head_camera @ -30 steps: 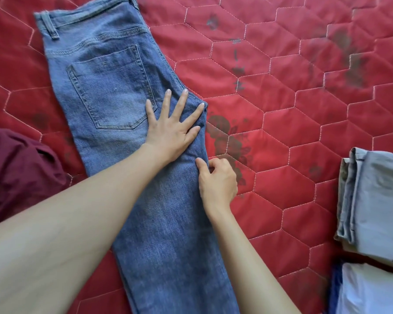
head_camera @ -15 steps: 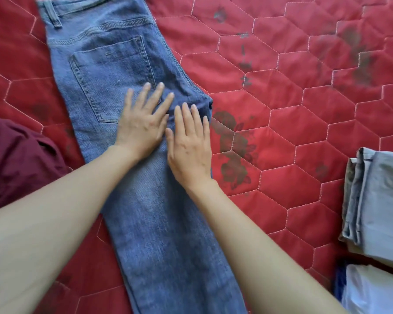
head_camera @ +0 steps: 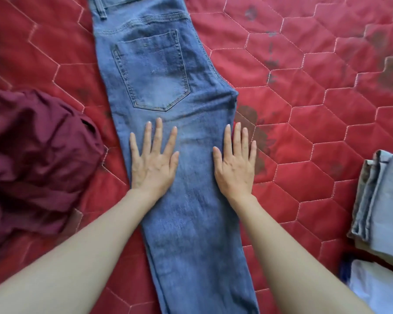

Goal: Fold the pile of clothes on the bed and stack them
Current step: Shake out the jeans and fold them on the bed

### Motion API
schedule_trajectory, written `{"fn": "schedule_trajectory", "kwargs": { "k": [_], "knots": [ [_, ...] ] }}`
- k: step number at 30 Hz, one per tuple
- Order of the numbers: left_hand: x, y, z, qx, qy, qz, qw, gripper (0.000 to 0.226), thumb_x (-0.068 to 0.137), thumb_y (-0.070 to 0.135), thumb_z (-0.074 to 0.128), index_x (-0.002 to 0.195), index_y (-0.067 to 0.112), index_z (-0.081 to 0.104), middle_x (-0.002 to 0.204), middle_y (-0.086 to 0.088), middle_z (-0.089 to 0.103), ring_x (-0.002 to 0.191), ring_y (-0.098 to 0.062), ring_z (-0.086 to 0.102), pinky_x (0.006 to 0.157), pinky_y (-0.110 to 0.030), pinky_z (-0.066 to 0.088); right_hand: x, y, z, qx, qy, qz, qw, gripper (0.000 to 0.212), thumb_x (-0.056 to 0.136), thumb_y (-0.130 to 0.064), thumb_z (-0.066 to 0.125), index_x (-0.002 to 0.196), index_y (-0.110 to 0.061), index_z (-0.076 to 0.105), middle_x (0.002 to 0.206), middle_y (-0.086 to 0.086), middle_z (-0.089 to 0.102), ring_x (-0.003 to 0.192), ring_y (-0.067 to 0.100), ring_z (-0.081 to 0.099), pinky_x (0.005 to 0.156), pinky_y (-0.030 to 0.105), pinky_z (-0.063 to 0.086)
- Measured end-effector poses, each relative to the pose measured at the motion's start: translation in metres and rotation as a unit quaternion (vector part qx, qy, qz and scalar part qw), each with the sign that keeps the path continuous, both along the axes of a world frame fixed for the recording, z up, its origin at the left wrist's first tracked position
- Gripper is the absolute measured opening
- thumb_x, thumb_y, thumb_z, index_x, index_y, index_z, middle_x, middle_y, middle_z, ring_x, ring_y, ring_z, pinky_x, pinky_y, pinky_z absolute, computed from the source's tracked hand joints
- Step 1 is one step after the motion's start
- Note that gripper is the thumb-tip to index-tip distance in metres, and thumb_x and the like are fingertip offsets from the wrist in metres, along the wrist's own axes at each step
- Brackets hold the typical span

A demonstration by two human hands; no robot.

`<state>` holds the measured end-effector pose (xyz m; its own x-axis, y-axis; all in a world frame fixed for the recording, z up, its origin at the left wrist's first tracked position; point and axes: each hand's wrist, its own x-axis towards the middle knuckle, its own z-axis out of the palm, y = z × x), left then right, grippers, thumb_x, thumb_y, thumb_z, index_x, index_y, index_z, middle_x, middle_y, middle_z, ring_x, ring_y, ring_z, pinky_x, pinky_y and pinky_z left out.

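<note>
head view: both flat hands, left hand (head_camera: pixel 153 164) and right hand (head_camera: pixel 235 165), press the half-folded blue denim jeans (head_camera: pixel 168 87); right of the jeans, folded pale garments (head_camera: pixel 381 205) stacked; left of them, a crumpled maroon garment (head_camera: pixel 36 159) likely remains.

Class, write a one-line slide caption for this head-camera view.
Left hand and right hand press flat on blue jeans laid on a red quilt.

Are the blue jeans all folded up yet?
Only halfway. The jeans lie long and flat, one leg over the other, one back pocket showing. Not folded short yet.
</note>
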<state>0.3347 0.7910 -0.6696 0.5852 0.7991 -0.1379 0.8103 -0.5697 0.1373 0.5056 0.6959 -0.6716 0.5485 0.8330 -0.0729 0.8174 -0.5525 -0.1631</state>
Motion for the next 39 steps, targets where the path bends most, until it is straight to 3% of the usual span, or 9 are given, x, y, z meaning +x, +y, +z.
{"fn": "schedule_trajectory", "kwargs": {
  "k": [7, 14, 19, 23, 26, 29, 34, 37, 39],
  "knots": [
    [-0.060, -0.132, 0.011, -0.027, 0.000, 0.072, 0.997, 0.058, 0.095, 0.040, 0.028, 0.150, 0.020, 0.028, 0.159, -0.012, 0.019, 0.147, -0.031, 0.015, 0.113, -0.059, 0.013, -0.039, -0.127, 0.013, -0.046, 0.036, 0.081, 0.995, 0.064, 0.101, -0.042, 0.027, 0.152, -0.004, 0.021, 0.160, 0.012, 0.018, 0.149, 0.024, 0.013, 0.120, 0.043, 0.011],
    [-0.086, -0.248, 0.030, -0.072, 0.007, 0.185, 0.980, 0.060, 0.095, 0.039, 0.031, 0.150, 0.017, 0.028, 0.159, -0.014, 0.020, 0.144, -0.032, 0.022, 0.112, -0.054, 0.021, -0.079, -0.210, 0.035, -0.001, 0.120, 0.086, 0.989, 0.057, 0.098, -0.029, 0.040, 0.144, 0.005, 0.036, 0.152, 0.019, 0.034, 0.143, 0.030, 0.029, 0.118, 0.037, 0.022],
    [-0.086, -0.309, 0.052, -0.104, -0.040, 0.248, 0.962, 0.053, 0.093, 0.030, 0.046, 0.144, 0.017, 0.043, 0.150, -0.010, 0.041, 0.135, -0.032, 0.041, 0.099, -0.051, 0.042, -0.090, -0.258, 0.056, 0.006, 0.162, 0.049, 0.986, 0.058, 0.091, -0.022, 0.051, 0.142, 0.002, 0.039, 0.141, 0.015, 0.048, 0.128, 0.029, 0.044, 0.110, 0.031, 0.030],
    [-0.075, -0.336, 0.079, -0.160, -0.169, 0.403, 0.885, 0.053, 0.089, 0.019, 0.065, 0.139, 0.016, 0.048, 0.131, -0.006, 0.056, 0.113, -0.029, 0.054, 0.088, -0.042, 0.046, -0.101, -0.290, 0.083, -0.054, 0.311, -0.062, 0.947, 0.053, 0.092, -0.018, 0.058, 0.142, -0.012, 0.040, 0.128, 0.001, 0.054, 0.114, 0.021, 0.051, 0.086, 0.029, 0.039],
    [-0.075, -0.345, 0.089, -0.181, -0.222, 0.487, 0.825, 0.034, 0.085, 0.023, 0.070, 0.118, 0.017, 0.060, 0.114, -0.003, 0.058, 0.100, -0.028, 0.058, 0.075, -0.032, 0.040, -0.109, -0.308, 0.093, -0.080, 0.339, -0.124, 0.929, 0.009, 0.092, -0.020, 0.056, 0.092, -0.011, 0.053, 0.085, 0.000, 0.064, 0.084, 0.028, 0.058, 0.064, 0.033, 0.033],
    [-0.083, -0.349, 0.096, -0.198, -0.241, 0.510, 0.802, 0.025, 0.081, 0.025, 0.075, 0.103, 0.022, 0.062, 0.097, 0.003, 0.060, 0.089, -0.023, 0.059, 0.078, -0.036, 0.044, -0.112, -0.316, 0.103, -0.032, 0.381, -0.145, 0.913, 0.017, 0.091, -0.018, 0.058, 0.079, -0.008, 0.053, 0.068, -0.002, 0.060, 0.069, 0.022, 0.054, 0.062, 0.034, 0.037],
    [-0.093, -0.355, 0.098, -0.273, -0.218, 0.514, 0.783, 0.036, 0.078, 0.034, 0.077, 0.106, 0.021, 0.060, 0.075, 0.010, 0.064, 0.085, -0.020, 0.060, 0.082, -0.041, 0.047, -0.102, -0.318, 0.108, -0.054, 0.445, -0.138, 0.883, 0.003, 0.085, -0.020, 0.065, 0.087, -0.018, 0.064, 0.079, -0.008, 0.066, 0.075, 0.007, 0.058, 0.070, 0.028, 0.046],
    [-0.095, -0.362, 0.102, -0.317, -0.216, 0.478, 0.790, 0.018, 0.077, 0.035, 0.076, 0.086, 0.024, 0.065, 0.075, 0.007, 0.068, 0.084, -0.021, 0.063, 0.074, -0.040, 0.050, -0.101, -0.319, 0.109, -0.087, 0.490, -0.151, 0.854, 0.022, 0.081, -0.016, 0.069, 0.099, -0.026, 0.063, 0.104, -0.004, 0.063, 0.095, 0.010, 0.059, 0.083, 0.027, 0.046],
    [-0.095, -0.366, 0.109, -0.310, -0.229, 0.469, 0.794, 0.014, 0.078, 0.027, 0.076, 0.084, 0.019, 0.066, 0.081, 0.007, 0.069, 0.083, -0.018, 0.064, 0.077, -0.036, 0.050, -0.102, -0.318, 0.111, -0.079, 0.540, -0.160, 0.823, 0.033, 0.074, -0.015, 0.069, 0.103, -0.031, 0.062, 0.113, -0.001, 0.062, 0.103, 0.012, 0.060, 0.091, 0.029, 0.048]
  ]
}}
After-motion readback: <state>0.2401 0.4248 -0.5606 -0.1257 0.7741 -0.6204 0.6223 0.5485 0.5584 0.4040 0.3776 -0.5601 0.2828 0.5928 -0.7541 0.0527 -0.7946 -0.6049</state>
